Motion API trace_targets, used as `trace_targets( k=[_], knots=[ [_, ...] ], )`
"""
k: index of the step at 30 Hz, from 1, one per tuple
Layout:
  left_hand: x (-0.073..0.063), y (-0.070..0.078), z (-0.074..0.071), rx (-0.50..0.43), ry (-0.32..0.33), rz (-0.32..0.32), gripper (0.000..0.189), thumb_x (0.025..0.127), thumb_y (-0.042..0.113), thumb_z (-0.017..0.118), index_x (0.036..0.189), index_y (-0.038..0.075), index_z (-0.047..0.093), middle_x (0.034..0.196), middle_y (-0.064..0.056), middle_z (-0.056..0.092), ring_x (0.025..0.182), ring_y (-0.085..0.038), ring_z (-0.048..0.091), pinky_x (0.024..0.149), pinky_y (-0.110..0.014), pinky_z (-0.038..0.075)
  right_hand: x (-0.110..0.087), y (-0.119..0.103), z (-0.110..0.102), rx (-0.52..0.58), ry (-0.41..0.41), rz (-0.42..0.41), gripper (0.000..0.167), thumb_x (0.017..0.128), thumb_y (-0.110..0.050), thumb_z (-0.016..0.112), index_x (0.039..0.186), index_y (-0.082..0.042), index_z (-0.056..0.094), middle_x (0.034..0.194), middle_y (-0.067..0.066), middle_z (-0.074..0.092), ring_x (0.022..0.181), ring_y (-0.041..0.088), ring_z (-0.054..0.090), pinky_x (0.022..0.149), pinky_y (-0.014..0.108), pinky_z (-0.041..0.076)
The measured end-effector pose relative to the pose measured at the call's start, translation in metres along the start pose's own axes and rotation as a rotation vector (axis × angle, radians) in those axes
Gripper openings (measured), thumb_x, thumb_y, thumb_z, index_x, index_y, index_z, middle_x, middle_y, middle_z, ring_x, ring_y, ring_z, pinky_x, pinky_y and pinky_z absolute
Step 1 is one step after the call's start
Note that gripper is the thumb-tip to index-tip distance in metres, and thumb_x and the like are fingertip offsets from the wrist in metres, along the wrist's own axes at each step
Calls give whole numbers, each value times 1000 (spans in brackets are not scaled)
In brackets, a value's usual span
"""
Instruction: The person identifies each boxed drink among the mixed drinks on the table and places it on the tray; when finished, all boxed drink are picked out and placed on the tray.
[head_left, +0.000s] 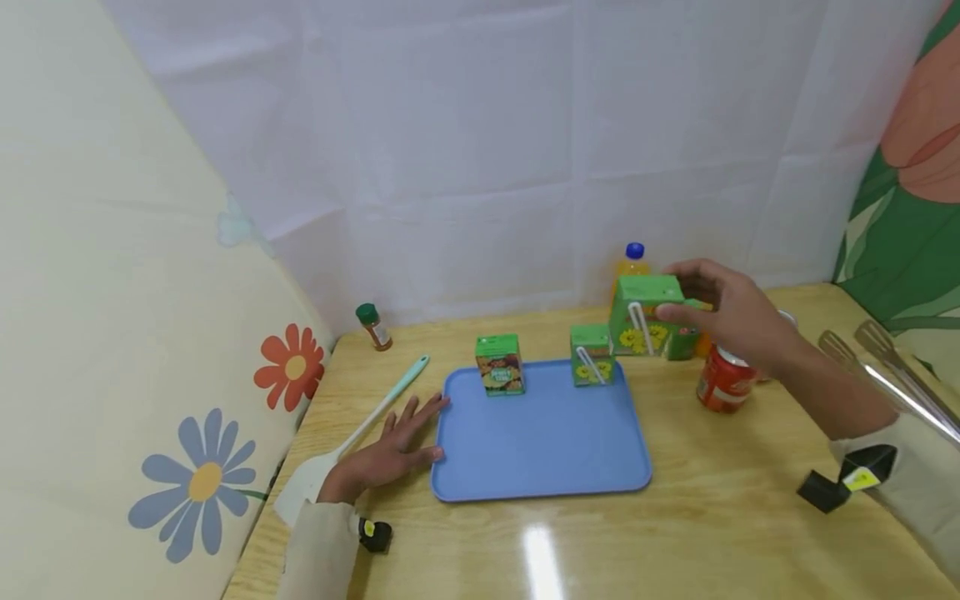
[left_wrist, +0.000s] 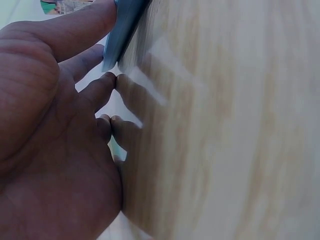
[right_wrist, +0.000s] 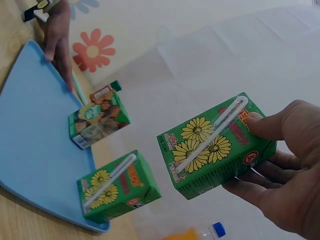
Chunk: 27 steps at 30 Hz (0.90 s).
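My right hand (head_left: 738, 312) grips a green drink carton (right_wrist: 215, 145) between thumb and fingers, lifted off the table; yellow flowers and a wrapped straw mark its front. In the right wrist view it hangs beyond a matching carton (right_wrist: 117, 187) that stands at the far right corner of the blue tray (head_left: 540, 450). Another green carton with a brown food picture (head_left: 501, 367) stands on the tray's far left part. My left hand (head_left: 390, 450) lies with fingers spread at the tray's left edge, thumb and a fingertip touching the rim (left_wrist: 117, 37).
Right of the tray are a red can (head_left: 724, 383), another green carton (head_left: 681, 343) and an orange drink bottle (head_left: 633, 260) with a blue cap. Metal utensils (head_left: 900, 375) lie at far right. On the left are a spatula (head_left: 386, 400) and a green-capped spice jar (head_left: 375, 327).
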<state>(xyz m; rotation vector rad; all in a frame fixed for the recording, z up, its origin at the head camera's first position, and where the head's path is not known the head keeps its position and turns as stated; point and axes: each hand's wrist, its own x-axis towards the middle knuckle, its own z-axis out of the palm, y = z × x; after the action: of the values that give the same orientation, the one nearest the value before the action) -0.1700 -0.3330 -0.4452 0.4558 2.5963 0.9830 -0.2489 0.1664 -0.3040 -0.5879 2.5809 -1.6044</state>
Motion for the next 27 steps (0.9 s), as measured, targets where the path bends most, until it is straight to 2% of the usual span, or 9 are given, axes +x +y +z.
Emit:
trace_targets(
  k=[6, 12, 16, 27],
  knots=[
    [0, 1, 0, 12, 3, 4, 77, 102, 38, 59, 163, 25, 15, 169, -6, 3, 150, -38, -18, 113, -61, -19, -9, 12, 25, 48, -54, 10, 59, 92, -41, 73, 138, -10, 50, 129, 11, 57, 117, 29, 58, 82, 27, 57],
    [0, -1, 0, 9, 7, 18, 77, 101, 38, 60, 163, 23, 15, 169, -7, 4, 150, -39, -18, 113, -61, -19, -12, 29, 47, 84, -93, -2, 55, 90, -39, 76, 132, -11, 54, 126, 9, 59, 115, 30, 60, 85, 27, 56],
    [0, -2, 0, 4, 8, 30, 78, 101, 36, 60, 163, 22, 15, 169, -7, 4, 150, -39, -18, 113, -62, -19, -15, 41, 61, 135, -128, 6, 54, 90, -36, 77, 132, -12, 54, 127, 10, 60, 120, 32, 57, 86, 30, 57],
    [0, -3, 1, -13, 15, 39, 78, 101, 35, 61, 163, 22, 16, 169, -7, 6, 150, -38, -16, 113, -61, -18, -22, 69, 92, 138, -156, 60, 55, 87, -38, 79, 129, -10, 56, 128, 10, 61, 125, 32, 55, 97, 42, 53]
  ],
)
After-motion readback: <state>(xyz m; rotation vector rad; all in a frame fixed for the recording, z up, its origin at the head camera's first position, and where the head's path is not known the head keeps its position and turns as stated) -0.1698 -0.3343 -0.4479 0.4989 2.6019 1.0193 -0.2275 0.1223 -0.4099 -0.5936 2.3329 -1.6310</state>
